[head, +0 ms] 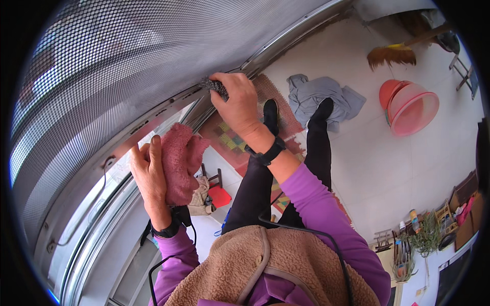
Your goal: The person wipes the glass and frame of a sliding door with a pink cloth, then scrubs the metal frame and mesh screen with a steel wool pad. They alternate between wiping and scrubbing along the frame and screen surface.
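Observation:
A dark steel-wool scouring pad (216, 88) is pinched in my right hand (239, 105), against the metal frame rail (180, 97) below a perforated metal screen (153, 49). Dark spots and screws dot that rail. My left hand (151, 172) is at the lower left, holding a pink terry cloth (182, 164) between thumb and palm. Its fingertips reach up to the rail's underside; whether they touch it I cannot tell. Behind this hand run the metal tracks of a sliding window (103, 214).
A grey cloth (325, 97) lies on the floor by my feet, beside a patterned red mat (264, 95). Pink and red plastic basins (413, 109) stand right, with a broom (392, 55) above them. A red-seated stool (219, 196) is below; a potted plant (425, 233) is lower right.

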`<state>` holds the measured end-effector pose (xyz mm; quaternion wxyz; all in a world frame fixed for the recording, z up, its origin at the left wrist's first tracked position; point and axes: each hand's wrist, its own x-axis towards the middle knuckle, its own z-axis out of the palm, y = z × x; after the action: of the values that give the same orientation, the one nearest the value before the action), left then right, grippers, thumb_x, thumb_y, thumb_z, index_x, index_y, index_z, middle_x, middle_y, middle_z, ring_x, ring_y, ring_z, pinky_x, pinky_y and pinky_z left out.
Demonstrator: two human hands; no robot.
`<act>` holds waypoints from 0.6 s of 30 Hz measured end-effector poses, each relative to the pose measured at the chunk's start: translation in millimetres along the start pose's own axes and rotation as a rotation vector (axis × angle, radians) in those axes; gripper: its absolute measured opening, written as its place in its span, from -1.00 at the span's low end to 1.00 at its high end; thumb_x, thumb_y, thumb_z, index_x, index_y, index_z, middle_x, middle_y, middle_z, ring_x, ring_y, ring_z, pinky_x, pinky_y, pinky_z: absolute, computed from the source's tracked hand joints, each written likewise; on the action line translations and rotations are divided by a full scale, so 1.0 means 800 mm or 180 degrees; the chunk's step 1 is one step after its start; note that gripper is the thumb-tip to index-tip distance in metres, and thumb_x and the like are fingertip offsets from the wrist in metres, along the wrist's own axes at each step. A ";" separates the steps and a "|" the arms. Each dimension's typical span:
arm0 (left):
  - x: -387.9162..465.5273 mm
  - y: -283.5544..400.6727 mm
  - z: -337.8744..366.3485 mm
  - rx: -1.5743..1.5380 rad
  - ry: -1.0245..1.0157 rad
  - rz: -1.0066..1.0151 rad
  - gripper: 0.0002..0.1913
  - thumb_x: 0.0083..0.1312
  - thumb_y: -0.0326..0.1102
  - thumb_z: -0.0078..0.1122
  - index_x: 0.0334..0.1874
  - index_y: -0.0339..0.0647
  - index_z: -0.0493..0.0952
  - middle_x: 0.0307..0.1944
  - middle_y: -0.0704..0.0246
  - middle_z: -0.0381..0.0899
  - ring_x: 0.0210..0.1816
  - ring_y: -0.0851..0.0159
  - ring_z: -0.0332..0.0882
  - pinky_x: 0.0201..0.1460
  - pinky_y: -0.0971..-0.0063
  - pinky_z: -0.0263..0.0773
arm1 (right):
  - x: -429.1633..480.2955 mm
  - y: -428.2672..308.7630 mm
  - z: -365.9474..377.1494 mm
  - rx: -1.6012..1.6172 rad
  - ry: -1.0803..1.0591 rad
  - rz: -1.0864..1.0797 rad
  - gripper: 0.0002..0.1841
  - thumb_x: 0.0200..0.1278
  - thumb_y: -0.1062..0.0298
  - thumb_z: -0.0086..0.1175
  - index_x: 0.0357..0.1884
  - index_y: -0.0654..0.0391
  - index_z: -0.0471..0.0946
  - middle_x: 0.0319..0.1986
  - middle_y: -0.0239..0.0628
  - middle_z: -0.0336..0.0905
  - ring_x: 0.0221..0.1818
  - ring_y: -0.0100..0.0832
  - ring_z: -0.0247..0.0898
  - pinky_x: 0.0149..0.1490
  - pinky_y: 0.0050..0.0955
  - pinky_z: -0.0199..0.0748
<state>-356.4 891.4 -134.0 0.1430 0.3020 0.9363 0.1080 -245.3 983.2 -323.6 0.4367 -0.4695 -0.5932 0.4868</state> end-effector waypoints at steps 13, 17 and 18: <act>0.044 -0.010 -0.020 -0.0551 -0.0671 0.0220 -0.72 0.41 -0.28 0.27 0.01 -0.35 0.68 -0.14 0.20 0.73 -0.12 0.30 0.59 0.08 0.45 0.45 | -0.015 -0.042 0.026 0.0323 0.0078 0.0225 -0.67 -0.02 0.53 0.25 -0.12 0.10 0.63 -0.10 -0.30 0.58 0.00 -0.14 0.42 0.09 -0.19 0.38; 0.050 -0.016 -0.025 -0.0561 -0.0942 0.0336 -0.74 0.42 -0.29 0.24 0.03 -0.31 0.69 -0.09 0.20 0.74 -0.08 0.27 0.63 0.13 0.44 0.45 | -0.028 -0.043 0.028 0.0409 -0.0073 0.0050 -0.68 0.05 0.54 0.23 -0.08 0.12 0.62 -0.11 -0.28 0.57 0.00 -0.11 0.41 0.09 -0.19 0.37; 0.054 -0.017 -0.027 -0.0389 -0.0987 0.0254 -0.74 0.43 -0.29 0.22 0.04 -0.27 0.69 -0.04 0.22 0.73 -0.05 0.26 0.64 0.16 0.44 0.44 | -0.029 -0.037 0.030 0.0317 -0.0113 -0.0073 -0.68 0.06 0.54 0.23 -0.07 0.11 0.62 -0.12 -0.28 0.57 0.01 -0.11 0.41 0.08 -0.19 0.36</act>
<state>-404.3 903.4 -126.6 0.2994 0.3428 0.8819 0.1225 -268.2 954.0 -299.4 0.4545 -0.4316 -0.5813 0.5189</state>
